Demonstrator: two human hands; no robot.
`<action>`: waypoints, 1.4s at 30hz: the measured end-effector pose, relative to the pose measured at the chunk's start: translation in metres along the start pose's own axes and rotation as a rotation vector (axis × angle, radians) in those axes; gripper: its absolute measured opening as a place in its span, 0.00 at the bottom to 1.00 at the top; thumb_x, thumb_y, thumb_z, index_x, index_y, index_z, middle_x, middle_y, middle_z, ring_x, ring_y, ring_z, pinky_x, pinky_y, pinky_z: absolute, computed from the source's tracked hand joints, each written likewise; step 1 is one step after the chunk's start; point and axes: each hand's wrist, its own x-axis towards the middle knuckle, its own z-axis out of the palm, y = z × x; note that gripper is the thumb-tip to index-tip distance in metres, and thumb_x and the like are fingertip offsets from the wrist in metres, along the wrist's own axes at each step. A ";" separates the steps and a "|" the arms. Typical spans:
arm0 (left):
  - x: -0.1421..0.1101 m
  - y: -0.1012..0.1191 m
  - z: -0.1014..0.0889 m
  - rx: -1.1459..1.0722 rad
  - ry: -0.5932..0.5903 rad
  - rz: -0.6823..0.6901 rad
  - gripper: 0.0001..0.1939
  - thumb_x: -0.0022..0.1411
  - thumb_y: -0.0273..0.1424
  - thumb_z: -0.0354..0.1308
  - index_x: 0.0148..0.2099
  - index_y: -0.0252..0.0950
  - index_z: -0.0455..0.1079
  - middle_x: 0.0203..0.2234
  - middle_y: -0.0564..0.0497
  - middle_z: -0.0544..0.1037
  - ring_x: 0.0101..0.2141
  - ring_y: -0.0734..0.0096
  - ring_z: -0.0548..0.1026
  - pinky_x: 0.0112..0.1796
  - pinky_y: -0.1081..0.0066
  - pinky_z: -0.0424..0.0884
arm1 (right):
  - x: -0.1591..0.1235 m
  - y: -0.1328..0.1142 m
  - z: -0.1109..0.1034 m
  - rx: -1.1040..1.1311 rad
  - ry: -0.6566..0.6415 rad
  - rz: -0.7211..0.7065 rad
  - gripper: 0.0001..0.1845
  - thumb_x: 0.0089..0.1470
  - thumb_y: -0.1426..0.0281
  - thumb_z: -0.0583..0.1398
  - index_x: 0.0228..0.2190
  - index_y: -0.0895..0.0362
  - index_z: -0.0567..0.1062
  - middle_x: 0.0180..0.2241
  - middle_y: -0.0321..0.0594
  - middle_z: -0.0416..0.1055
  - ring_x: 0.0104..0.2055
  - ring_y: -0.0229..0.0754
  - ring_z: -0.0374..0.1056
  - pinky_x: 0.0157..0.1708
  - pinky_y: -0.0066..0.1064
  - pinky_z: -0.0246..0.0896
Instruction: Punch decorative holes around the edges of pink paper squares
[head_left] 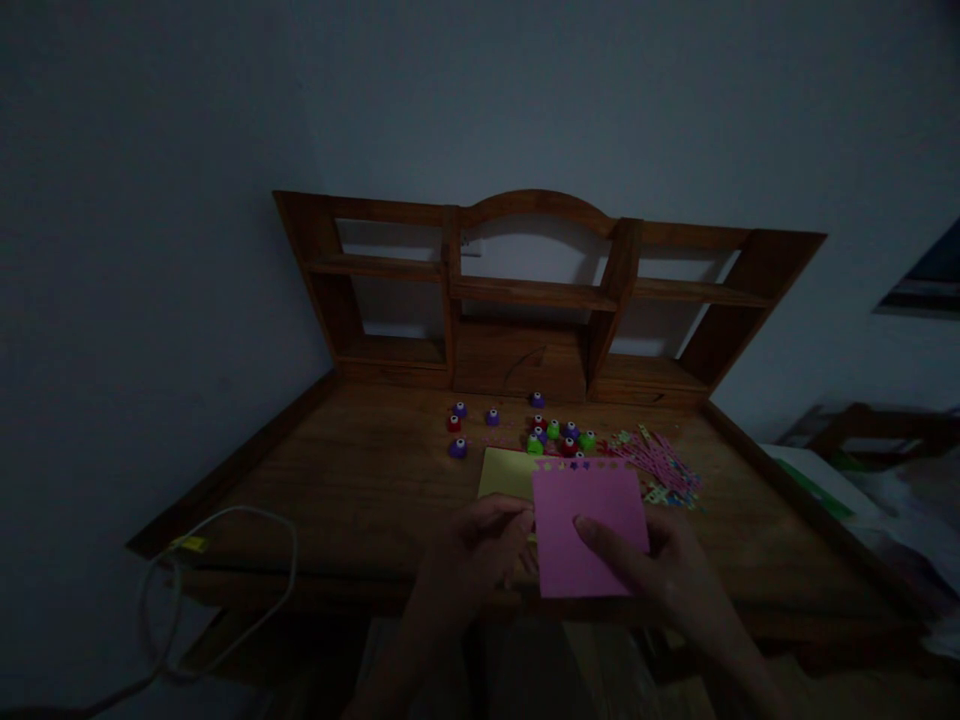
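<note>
My right hand (667, 560) grips a square sheet of pink paper (589, 550), thumb pressed on its face and fingers behind. A row of small shaped holes, some star-like, runs along the sheet's top edge. At the sheet's left edge is my left hand (484, 540), its thumb and forefinger brought together in a pinch. Whether anything sits between those fingertips cannot be made out. Behind the pink sheet lies yellow paper (499, 472) on the desk, partly covered. Beyond it stand several small paper punches (553, 430) in purple, red and green, each with an eye-like white top.
The wooden desk (360, 460) has a shelf unit (532, 292) along its back. Pink sticks (664, 460) and small coloured pieces (656, 495) lie in a pile at the right. A white cable (294, 550) loops over the desk's front left edge. The room is dim.
</note>
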 end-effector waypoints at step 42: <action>0.009 -0.007 -0.005 0.076 0.157 0.048 0.14 0.53 0.39 0.63 0.24 0.33 0.70 0.17 0.55 0.69 0.20 0.78 0.66 0.22 0.79 0.61 | -0.003 -0.007 0.003 0.087 0.160 0.006 0.22 0.41 0.53 0.65 0.17 0.59 0.68 0.17 0.34 0.61 0.20 0.34 0.54 0.17 0.25 0.46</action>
